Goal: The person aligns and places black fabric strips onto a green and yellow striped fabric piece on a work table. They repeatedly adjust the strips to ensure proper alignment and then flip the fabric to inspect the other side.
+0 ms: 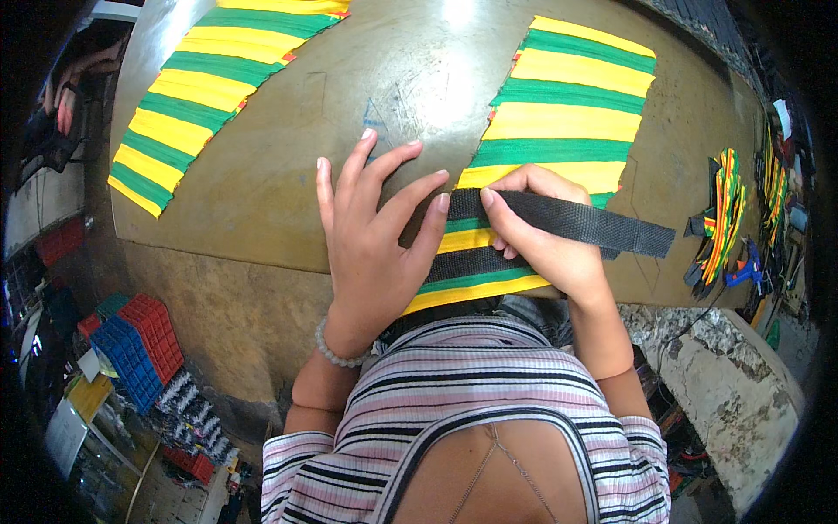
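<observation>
My right hand (pixel 550 236) pinches a black woven strap (pixel 594 225) and holds it flat across the near end of a yellow-and-green striped fabric panel (pixel 563 122). A second black strap (pixel 476 262) lies across the same panel just below it. My left hand (pixel 375 236) rests with its fingers spread on the worn brown tabletop (pixel 288 201), and its fingertips touch the left end of the held strap.
Another yellow-and-green striped panel (pixel 209 87) lies at the table's far left. A pile of finished striped pieces with black straps (pixel 720 223) sits at the right edge. Red and blue plastic crates (pixel 140 345) stand on the floor, lower left.
</observation>
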Available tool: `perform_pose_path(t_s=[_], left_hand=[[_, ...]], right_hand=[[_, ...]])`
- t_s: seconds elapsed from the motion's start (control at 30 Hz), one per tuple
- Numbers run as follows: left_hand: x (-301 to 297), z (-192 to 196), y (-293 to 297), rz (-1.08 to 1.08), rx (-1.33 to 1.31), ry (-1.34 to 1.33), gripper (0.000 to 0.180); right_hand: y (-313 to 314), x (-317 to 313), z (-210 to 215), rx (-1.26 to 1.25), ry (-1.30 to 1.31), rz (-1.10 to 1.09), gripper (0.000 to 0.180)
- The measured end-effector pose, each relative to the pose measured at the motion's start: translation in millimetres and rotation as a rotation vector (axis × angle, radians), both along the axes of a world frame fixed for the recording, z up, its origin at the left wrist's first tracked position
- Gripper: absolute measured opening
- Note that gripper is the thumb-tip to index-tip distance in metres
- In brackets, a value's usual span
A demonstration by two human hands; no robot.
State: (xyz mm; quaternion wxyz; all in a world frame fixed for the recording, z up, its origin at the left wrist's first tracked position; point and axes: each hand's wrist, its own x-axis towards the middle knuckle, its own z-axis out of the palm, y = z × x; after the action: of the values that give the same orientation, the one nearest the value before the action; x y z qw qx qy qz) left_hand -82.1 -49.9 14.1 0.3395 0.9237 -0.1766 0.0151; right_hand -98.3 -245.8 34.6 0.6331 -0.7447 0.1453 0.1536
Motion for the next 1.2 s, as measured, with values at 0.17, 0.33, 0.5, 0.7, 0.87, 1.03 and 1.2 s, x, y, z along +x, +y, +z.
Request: perform_pose_path(t_s=[0.17, 0.33, 0.5, 0.7, 0.87, 1.03, 1.2], left_hand=[[0, -2, -8, 0.015, -0.010, -0.034, 0.023], [-1, -3, -12, 0.043, 0.013, -0.029, 0.022], [0, -3, -13, 0.033, 0.037, -0.034, 0.022], [-1, -1, -14, -0.058, 0.112, -0.065, 0.029], [0, 3, -12, -0.122, 0.153, -0.004, 0.033], [1, 4, -14, -0.115, 0.154, 0.003, 0.033], [0, 5, -14, -0.110, 0.161, 0.001, 0.035]], right_hand=[[-3, -3, -2, -0.016, 0.002, 0.005, 0.012], [-1, -3, -6, 0.021, 0.010, -0.008, 0.013], [-11, 0, 23, -0.213, -0.053, -0.095, 0.016], [-70, -9, 33, -0.406, -0.009, -0.251, 0.021], [-87, -19, -5, -0.418, -0.263, -0.161, 0.017], [-89, -20, -4, -0.410, -0.270, -0.131, 0.019], [-88, -17, -4, -0.442, -0.280, -0.116, 0.019]])
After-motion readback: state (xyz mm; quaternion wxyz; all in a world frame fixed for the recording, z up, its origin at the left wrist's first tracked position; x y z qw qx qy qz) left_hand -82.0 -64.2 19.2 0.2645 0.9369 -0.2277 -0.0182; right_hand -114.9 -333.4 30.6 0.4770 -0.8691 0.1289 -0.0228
